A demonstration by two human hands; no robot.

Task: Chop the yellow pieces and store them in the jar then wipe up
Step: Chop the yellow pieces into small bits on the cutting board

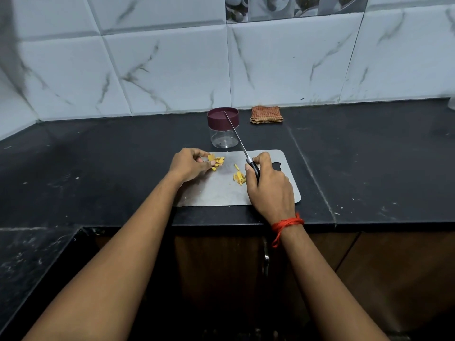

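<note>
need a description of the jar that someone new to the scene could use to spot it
On the black counter, look just behind the steel board, toward the tiled wall. The jar stands there upright, left of a folded checked cloth. Its clear body and maroon lid set it apart.

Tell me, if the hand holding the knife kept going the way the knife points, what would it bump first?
Probably the jar, just beyond the chopping board. The right hand aims the knife at it; the tip shows over the maroon lid. Depth is unclear, so it might pass above.
</note>
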